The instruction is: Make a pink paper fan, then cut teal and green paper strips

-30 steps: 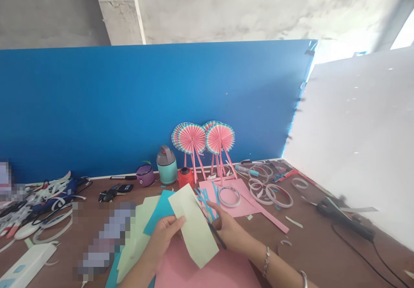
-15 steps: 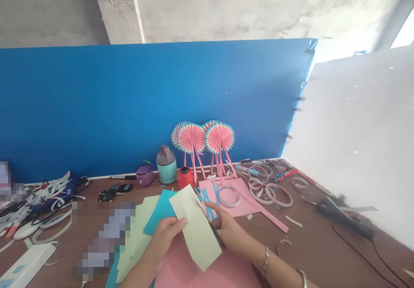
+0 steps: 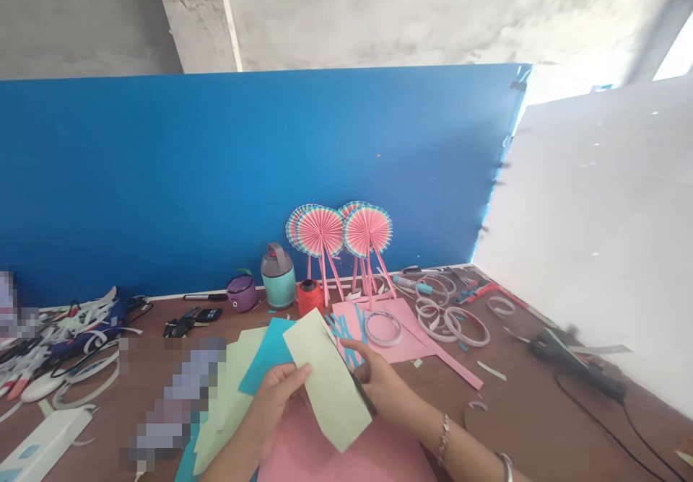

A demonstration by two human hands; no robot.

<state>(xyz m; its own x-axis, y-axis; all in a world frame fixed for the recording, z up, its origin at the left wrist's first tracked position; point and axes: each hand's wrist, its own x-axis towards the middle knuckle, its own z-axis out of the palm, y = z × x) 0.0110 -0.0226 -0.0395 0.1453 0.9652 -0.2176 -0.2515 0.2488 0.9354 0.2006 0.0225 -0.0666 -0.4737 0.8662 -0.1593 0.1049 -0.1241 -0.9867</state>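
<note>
The left hand (image 3: 279, 390) is pinching the pale green paper (image 3: 328, 388) with a closed grip; the right hand (image 3: 387, 390) is firmly holding dark scissors (image 3: 366, 397) beside its edge — the paper is slanting above a pink sheet (image 3: 346, 460) on the tabletop (image 3: 533, 428).

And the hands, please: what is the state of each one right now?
Left hand: closed, thumb on top, holding pale green paper.
Right hand: closed, holding scissors.
</note>
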